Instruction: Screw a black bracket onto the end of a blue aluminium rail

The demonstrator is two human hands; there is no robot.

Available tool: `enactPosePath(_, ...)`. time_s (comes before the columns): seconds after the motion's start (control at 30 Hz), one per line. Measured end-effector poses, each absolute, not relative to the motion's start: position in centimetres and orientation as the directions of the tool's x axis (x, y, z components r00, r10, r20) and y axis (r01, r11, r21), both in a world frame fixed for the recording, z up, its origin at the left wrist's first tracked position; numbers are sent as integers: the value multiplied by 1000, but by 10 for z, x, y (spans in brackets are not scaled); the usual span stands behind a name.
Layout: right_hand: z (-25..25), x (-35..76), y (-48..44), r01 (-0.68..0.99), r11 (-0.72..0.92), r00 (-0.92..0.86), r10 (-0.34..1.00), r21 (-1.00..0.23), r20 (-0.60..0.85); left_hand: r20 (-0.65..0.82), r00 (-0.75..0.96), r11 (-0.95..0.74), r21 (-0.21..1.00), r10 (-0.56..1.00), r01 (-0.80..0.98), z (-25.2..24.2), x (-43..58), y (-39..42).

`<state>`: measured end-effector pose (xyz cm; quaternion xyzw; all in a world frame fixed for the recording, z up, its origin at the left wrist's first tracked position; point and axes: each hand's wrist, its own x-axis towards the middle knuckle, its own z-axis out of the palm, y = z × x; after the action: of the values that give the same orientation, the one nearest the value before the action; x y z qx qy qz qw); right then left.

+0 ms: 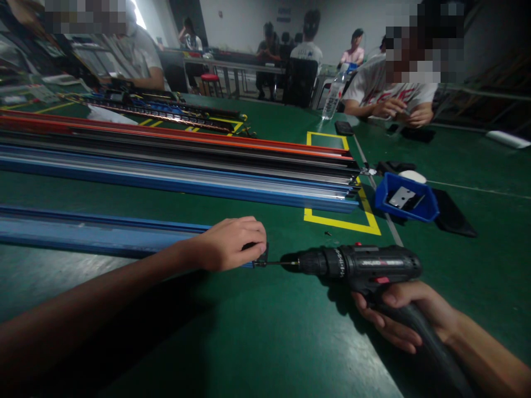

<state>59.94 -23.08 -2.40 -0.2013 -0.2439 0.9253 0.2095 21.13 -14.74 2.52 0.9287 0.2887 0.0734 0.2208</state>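
The right hand (pixel 433 309) grips a black cordless drill (pixel 381 262) by its handle. Left of the drill, ahead of its slim bit (pixel 284 263), lies a blue metal rail (pixel 103 232) with a black end piece (pixel 263 255). The left hand (pixel 234 243) closes its fingers over that end; whether the bit touches it, I cannot tell. Beyond the drill sit a loose screw (pixel 328 233) and a blue parts bin (pixel 427 209).

Power drill (pixel 367 262) at blue rail (pixel 95 232) end

Drill gripped in right hand (pixel 433 309), bit (pixel 279 263) directed at black end piece (pixel 261 256). End piece held at rail end by left hand (pixel 236 243). Blue bin (pixel 409 214) set beyond on green tabletop (pixel 257 331).
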Motion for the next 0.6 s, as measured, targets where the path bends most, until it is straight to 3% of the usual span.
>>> enactPosePath(0.6,-23,603,-231,-250,-823,-822,459,-510,-337,-22,815,-721,454,579,524,26,212,-148)
